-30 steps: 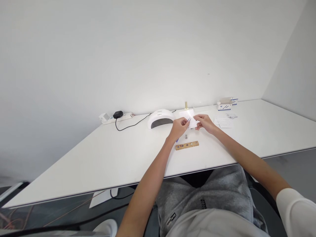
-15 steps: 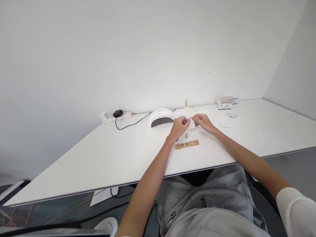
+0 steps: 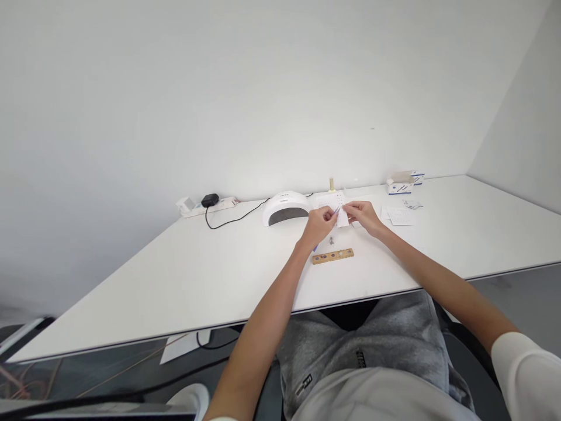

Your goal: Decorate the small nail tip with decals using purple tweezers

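Note:
My left hand (image 3: 319, 225) is closed in a pinch around what look like slim bluish tweezers (image 3: 337, 211), pointing up toward the other hand. A blue end shows below the left wrist; whether it belongs to the same tool I cannot tell. Thumb and fingers of my right hand (image 3: 363, 215) pinch a small white dotted sheet (image 3: 342, 220), which hangs between both hands. Behind them lies another white sheet with rows of small marks (image 3: 326, 202). Nearer to me are a tiny metallic piece (image 3: 332, 240) and a wooden strip with round inset spots (image 3: 333, 256).
A white arched lamp (image 3: 286, 209) stands left of my hands, its cable near a power strip (image 3: 223, 204) with a black adapter (image 3: 210, 200). To the right lie printed cards (image 3: 400, 216), a clear packet (image 3: 412, 204) and an opened small box (image 3: 400, 186). A yellowish bottle (image 3: 332, 184) stands by the wall.
The dotted sheet has tilted, with fewer of its dots visible. My right hand has shifted very slightly right; my left hand stays nearly in place.

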`<state>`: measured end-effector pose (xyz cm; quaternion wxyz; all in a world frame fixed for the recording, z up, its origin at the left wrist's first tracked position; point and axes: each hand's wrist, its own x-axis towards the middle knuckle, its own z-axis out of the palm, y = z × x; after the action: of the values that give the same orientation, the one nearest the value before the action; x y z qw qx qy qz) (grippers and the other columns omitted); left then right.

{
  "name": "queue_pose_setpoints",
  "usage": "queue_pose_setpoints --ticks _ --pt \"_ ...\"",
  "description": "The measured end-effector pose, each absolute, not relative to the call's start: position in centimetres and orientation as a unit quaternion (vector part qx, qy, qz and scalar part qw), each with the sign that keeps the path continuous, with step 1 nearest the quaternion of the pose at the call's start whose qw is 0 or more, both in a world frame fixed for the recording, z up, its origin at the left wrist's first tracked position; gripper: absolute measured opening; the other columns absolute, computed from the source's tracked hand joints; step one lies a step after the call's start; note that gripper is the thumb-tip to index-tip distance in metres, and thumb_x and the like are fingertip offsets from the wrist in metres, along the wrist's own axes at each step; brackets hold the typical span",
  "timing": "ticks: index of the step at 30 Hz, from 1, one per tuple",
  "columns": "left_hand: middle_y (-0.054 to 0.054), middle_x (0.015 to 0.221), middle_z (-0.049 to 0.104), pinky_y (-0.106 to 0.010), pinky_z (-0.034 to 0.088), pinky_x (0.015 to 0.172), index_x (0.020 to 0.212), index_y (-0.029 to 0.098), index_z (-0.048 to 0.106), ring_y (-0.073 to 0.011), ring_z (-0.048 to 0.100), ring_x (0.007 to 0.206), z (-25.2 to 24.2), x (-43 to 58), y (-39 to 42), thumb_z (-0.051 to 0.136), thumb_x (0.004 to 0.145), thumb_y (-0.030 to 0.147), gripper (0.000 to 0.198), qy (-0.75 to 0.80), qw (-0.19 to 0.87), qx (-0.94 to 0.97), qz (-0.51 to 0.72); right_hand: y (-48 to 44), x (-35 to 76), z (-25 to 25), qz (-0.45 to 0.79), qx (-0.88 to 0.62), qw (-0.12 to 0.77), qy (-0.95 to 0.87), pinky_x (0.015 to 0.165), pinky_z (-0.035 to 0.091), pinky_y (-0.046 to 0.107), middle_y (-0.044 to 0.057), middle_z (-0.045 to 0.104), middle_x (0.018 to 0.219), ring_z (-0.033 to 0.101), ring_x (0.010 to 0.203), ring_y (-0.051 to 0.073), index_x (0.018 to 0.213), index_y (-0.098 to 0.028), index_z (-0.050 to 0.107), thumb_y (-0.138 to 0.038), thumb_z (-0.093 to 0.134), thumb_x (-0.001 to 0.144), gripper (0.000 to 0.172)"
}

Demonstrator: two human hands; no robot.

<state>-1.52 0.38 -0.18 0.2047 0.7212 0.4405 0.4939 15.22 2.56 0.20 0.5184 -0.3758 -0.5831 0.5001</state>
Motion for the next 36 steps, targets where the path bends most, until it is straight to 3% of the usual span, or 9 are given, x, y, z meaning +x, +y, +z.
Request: queue_pose_setpoints --ticks 36 --pt "0.001 0.056 0.053 -0.024 0.036 0.052 0.058 0.017 0.052 -0.0102 0.045 0.054 0.1 -1.38 0.44 0.057 0.078 0.031 0.025 0.438 0.167 0.736 0.487 1.9 15.08 0.32 0.525 -0.35 0.511 -0.584 0.061 0.052 0.026 0.007 0.07 0.073 0.064 0.068 0.015 0.07 -0.013 0.071 -0.042 0.074 0.068 0.029"
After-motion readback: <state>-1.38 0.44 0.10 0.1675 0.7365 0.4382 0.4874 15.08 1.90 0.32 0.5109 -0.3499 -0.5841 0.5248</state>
